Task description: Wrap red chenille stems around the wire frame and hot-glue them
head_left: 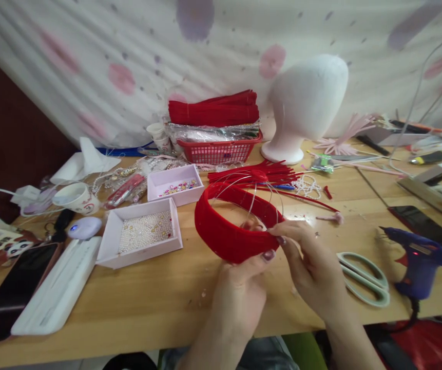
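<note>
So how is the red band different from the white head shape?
The red band is an open loop, while the white head shape is rounded, with a neck below. The left hand and right hand hold the band, while the head shape stands on the table.

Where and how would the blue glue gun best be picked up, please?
By the handle, probably, with the right hand from the near right, once free of the red band: the blue glue gun has its handle reaching toward the table's near edge while its nozzle points left. A lit red light suggests the nozzle may be hot.
</note>
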